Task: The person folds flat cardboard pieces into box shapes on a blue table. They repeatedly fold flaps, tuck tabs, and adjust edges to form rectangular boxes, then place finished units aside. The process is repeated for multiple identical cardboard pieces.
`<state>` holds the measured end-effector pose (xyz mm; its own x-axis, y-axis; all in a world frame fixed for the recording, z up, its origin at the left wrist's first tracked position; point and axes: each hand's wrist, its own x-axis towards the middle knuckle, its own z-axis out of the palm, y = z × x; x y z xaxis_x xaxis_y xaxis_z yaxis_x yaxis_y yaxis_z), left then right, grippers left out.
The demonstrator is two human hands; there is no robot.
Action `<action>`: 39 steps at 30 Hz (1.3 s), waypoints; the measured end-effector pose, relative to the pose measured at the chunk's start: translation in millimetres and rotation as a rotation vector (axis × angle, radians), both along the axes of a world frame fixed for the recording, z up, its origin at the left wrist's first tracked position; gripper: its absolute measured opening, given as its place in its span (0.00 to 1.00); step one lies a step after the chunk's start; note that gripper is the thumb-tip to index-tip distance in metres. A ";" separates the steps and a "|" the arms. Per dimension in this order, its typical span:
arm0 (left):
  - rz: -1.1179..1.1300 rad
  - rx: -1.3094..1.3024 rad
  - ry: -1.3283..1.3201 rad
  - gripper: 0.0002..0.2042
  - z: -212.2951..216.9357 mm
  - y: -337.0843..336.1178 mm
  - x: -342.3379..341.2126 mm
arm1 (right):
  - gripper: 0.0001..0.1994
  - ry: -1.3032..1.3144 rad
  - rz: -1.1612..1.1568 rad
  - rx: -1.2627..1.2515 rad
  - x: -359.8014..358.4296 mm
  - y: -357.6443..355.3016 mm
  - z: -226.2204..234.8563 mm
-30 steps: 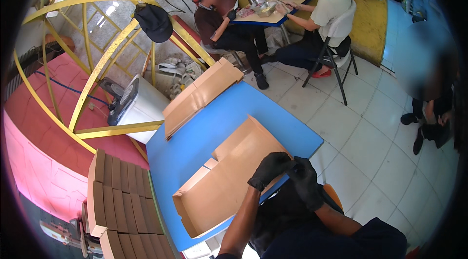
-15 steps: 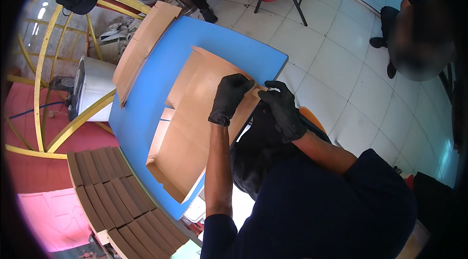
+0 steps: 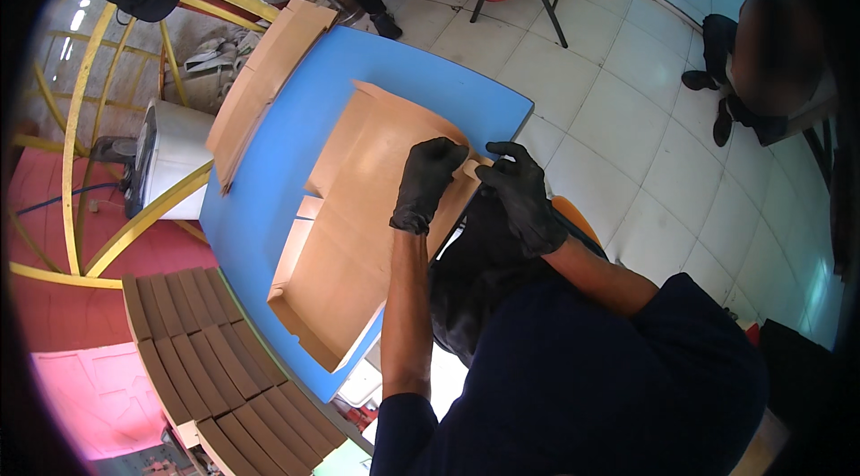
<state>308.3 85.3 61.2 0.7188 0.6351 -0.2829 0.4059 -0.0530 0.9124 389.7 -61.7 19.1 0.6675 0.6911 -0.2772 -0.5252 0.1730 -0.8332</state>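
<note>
A brown cardboard box [image 3: 358,180] lies partly folded on the blue table, its side walls raised at the near left end and its lid part spread flat. Both my hands wear black gloves and meet at its right corner. My left hand [image 3: 430,176] is closed over the edge there, fingertips pinched on the cardboard. Opposite it, my right hand [image 3: 520,194] grips a small end flap [image 3: 472,169] between thumb and fingers, with one finger lifted and bent. The gloves hide part of the fold.
On the far left of the blue table [image 3: 403,64] lies a stack of flat cardboard [image 3: 273,73]. Rows of folded brown boxes [image 3: 206,342] stand at lower left, near a white bucket [image 3: 175,158] and yellow metal frame [image 3: 76,154]. Other people sit at the back and right.
My hands stay at the box corner, with only a slight shift to the right. The small flap looks tilted differently. At the right, a seated person has moved.
</note>
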 end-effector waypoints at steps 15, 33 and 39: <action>-0.185 -0.066 -0.050 0.11 2.9 7.8 -3.2 | 0.24 -0.056 0.065 -0.115 8.6 11.8 14.1; -0.160 0.679 0.141 0.15 12.3 -41.5 -26.6 | 0.22 -0.499 0.140 -0.170 57.8 -0.3 25.8; -0.632 0.621 -0.046 0.07 13.8 -100.3 -43.3 | 0.25 -1.435 0.125 -0.112 80.1 35.6 31.6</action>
<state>265.0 -14.9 75.0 0.9892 0.1453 0.0182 0.0974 -0.7457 0.6591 469.9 -26.1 50.8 0.3496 0.7846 0.5121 0.7541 0.0886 -0.6507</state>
